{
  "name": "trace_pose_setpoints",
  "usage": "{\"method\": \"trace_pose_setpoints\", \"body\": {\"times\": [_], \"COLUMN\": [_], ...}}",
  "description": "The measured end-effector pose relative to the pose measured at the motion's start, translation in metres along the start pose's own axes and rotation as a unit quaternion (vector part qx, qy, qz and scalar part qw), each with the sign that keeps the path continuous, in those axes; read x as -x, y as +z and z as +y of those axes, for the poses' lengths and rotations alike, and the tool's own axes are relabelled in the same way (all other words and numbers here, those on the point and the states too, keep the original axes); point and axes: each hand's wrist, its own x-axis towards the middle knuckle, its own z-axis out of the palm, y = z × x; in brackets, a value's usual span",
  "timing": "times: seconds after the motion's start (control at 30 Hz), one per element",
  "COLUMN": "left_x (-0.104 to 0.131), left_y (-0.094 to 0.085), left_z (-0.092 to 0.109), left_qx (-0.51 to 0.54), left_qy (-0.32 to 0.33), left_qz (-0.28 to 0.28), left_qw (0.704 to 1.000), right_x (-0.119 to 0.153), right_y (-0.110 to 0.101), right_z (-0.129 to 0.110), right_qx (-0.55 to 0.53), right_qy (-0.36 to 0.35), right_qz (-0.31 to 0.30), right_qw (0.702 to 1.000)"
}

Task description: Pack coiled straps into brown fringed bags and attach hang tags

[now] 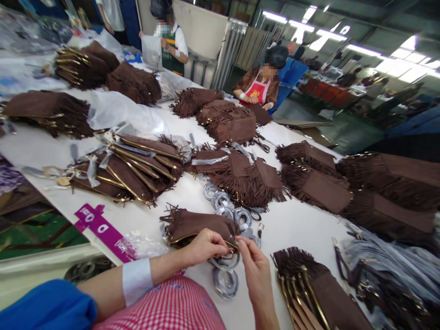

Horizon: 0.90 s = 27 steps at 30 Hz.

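A brown fringed bag (pixel 202 224) with a gold zip lies on the white table in front of me. At its right end, my left hand (pixel 208 243) is closed in a pinch at the bag's zip edge. Close beside it, my right hand (pixel 256 261) pinches the bag's corner between thumb and finger. A small metal fitting shows between the hands, too small to make out fully. Just under the fingers are coiled straps in clear wrap, one coil (pixel 226 283) nearest me and another coil (pixel 242 218) beyond the bag.
Several brown bags with gold zips (pixel 137 167) lie fanned at left; fringed bags (pixel 240 176) are piled beyond. More zipped bags (pixel 319 293) and wrapped straps (pixel 388 261) lie at right. Purple printed card (pixel 103 231) lies along the left edge. Two people (pixel 259 87) (pixel 170 43) work across the table.
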Motion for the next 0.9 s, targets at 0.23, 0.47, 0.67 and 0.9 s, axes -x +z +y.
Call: {"method": "trace_pose_setpoints", "body": {"times": [0.23, 0.47, 0.67, 0.9], "left_x": [0.004, 0.001, 0.0, 0.007], "left_y": [-0.001, -0.015, -0.012, -0.01], "left_z": [0.003, -0.002, -0.007, -0.003], "left_qx": [-0.007, 0.114, 0.072, -0.034], "left_qy": [0.021, -0.017, 0.009, 0.089], "left_qz": [-0.029, 0.017, 0.029, 0.04], "left_qw": [0.999, 0.993, 0.997, 0.995], "right_x": [0.008, 0.007, 0.009, 0.011], "right_y": [0.02, 0.011, 0.019, 0.023], "right_z": [-0.004, 0.014, 0.017, 0.028], "right_qx": [-0.072, -0.18, -0.138, -0.092], "right_qy": [-0.021, 0.074, 0.066, 0.028], "right_qz": [-0.052, -0.022, -0.045, -0.044], "right_qw": [0.996, 0.981, 0.987, 0.994]}}
